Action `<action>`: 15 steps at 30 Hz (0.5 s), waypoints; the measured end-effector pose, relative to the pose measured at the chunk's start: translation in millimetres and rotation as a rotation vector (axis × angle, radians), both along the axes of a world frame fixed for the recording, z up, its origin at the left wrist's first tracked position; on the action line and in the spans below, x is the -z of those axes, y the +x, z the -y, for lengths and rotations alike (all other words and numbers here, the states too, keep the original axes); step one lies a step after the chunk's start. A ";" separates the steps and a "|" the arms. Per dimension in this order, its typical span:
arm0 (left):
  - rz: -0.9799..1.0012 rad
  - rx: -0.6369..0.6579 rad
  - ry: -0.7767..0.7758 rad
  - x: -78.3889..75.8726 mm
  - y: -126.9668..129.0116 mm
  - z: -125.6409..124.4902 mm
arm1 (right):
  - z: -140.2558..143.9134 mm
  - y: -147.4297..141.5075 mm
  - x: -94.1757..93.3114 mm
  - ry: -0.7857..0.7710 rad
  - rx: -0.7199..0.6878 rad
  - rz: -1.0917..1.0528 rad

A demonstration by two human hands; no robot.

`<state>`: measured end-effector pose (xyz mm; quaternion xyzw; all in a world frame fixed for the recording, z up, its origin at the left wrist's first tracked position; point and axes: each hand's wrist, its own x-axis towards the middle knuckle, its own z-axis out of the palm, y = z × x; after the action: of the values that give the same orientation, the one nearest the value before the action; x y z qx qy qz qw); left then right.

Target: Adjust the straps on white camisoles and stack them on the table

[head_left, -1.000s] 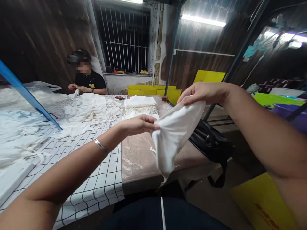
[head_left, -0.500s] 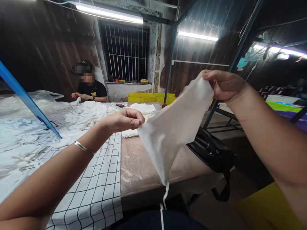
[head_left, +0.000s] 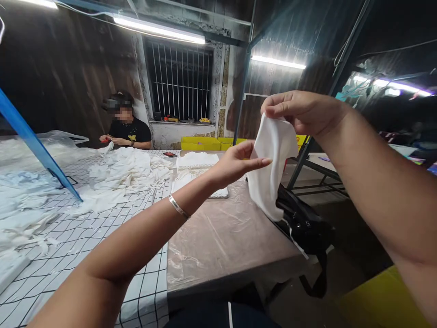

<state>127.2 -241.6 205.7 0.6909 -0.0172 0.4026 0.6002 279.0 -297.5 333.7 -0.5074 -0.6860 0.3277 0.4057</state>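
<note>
A small white cloth piece (head_left: pixel 269 168) hangs folded in front of me, a thin white string trailing from its lower tip past the black bag. My right hand (head_left: pixel 300 111) grips its top edge between thumb and fingers. My left hand (head_left: pixel 239 159), with a silver bangle on the wrist, is at the cloth's left side. Its thumb lies across the front and its fingertips go behind the fabric, so the cloth sits between them. Beyond the left hand, a stack of white cloth pieces (head_left: pixel 196 160) rests on the table.
White garments lie heaped (head_left: pixel 133 168) on the checked tablecloth (head_left: pixel 150 278). Clear plastic covers the brown table part (head_left: pixel 218 237). A black bag (head_left: pixel 303 223) sits at its right edge. A blue bar (head_left: pixel 37 141) slants at left. Another person (head_left: pixel 128 123) sits across, hands on something red.
My left hand has moved right, towards my right hand. The cloth, stretched wide before, is now brought together and hangs folded. My right hand has shifted slightly left.
</note>
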 end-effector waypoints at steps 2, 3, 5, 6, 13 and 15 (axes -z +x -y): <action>-0.105 0.085 -0.037 7.5 -6.0 -2.4 | 4.7 5.5 -1.9 0.004 0.050 0.009; -0.174 0.124 -0.052 12.4 -13.5 -4.8 | 6.5 9.9 -1.5 0.003 0.078 0.006; -0.321 0.196 -0.084 22.1 -35.2 -12.3 | 8.4 21.5 1.7 -0.002 0.125 -0.010; -0.390 0.224 -0.106 25.7 -48.6 -17.4 | 8.4 28.5 4.3 -0.008 0.138 -0.016; -0.380 0.006 -0.176 2.8 -140.5 -46.0 | 1.8 68.9 34.7 -0.233 0.032 0.075; -0.327 -0.070 -0.151 -7.2 -150.5 -42.5 | -1.9 66.1 43.8 -0.210 0.023 0.025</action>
<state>-23.3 -199.1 212.9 0.7002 0.1348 0.3058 0.6309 345.1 -295.6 289.9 -0.5591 -0.6468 0.3868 0.3457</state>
